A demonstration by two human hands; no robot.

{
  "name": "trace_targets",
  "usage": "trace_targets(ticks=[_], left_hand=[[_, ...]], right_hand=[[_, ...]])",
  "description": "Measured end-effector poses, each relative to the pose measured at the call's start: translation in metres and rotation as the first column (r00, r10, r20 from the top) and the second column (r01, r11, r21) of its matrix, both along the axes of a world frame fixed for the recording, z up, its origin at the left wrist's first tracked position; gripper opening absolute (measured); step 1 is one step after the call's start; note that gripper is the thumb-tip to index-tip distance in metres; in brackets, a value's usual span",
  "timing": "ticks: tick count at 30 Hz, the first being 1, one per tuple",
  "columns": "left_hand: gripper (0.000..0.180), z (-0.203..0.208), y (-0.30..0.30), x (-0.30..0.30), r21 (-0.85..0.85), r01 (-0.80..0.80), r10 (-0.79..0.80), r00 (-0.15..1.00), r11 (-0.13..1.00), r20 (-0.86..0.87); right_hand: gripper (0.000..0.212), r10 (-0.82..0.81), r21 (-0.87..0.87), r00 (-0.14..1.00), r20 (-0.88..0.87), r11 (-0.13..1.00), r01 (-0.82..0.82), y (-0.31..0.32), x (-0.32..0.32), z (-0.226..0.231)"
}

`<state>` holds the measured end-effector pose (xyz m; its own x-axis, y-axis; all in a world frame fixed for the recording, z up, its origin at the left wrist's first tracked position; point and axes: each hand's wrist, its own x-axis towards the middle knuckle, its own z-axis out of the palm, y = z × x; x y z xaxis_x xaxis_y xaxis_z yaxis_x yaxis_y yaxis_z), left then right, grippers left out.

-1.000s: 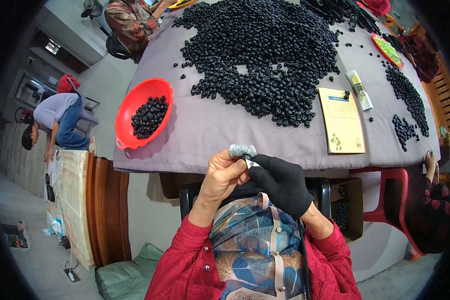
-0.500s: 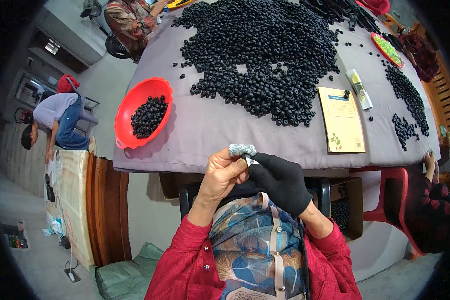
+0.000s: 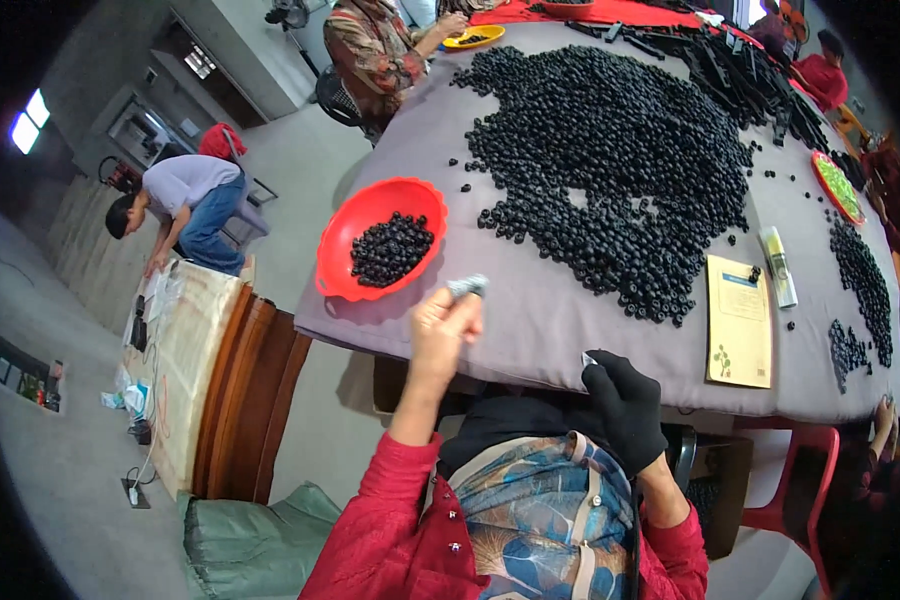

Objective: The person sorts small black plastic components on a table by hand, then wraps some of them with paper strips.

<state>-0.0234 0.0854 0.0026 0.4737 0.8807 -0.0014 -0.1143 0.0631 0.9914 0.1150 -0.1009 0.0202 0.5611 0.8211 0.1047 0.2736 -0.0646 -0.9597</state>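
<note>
My left hand [image 3: 442,330] is bare, apart from a grey speckled cover [image 3: 467,285] on one fingertip. Its fingers are pinched together just right of a red scalloped bowl [image 3: 332,262], and a small dark piece shows at their tips, blurred. Small round black parts with holes, like beads [image 3: 392,250], lie heaped in that bowl. By the table's front edge is my right hand [image 3: 625,410] in a black glove. It closes on a small whitish pointed piece [image 3: 588,360], whose kind I cannot make out.
A large spread of black beads [image 3: 610,170] covers much of the grey tablecloth [image 3: 530,340]. To the right lie a yellow booklet [image 3: 738,345] and a white-and-green tube [image 3: 778,268]. One person [image 3: 375,55] sits at the far left; another [image 3: 190,200] bends over a side table.
My hands have parted: the left moved toward the red bowl, while the gloved right drew away to the right with the whitish piece. The whole view has shifted and tilted.
</note>
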Motion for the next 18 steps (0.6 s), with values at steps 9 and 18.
trace_targets(ticks=[9,18], left_hand=[[0.024,-0.001,0.118,-0.043,0.451,-0.302,0.431,0.876,0.840,-0.216],[0.014,-0.071,0.072,0.068,0.590,0.142,0.133,0.908,0.795,-0.397]], right_hand=[[0.023,0.076,0.034,0.968,0.240,0.996,-0.087,0.006,0.004,-0.015],[0.024,0.107,-0.048,0.985,0.138,0.994,-0.101,0.004,0.004,-0.005]])
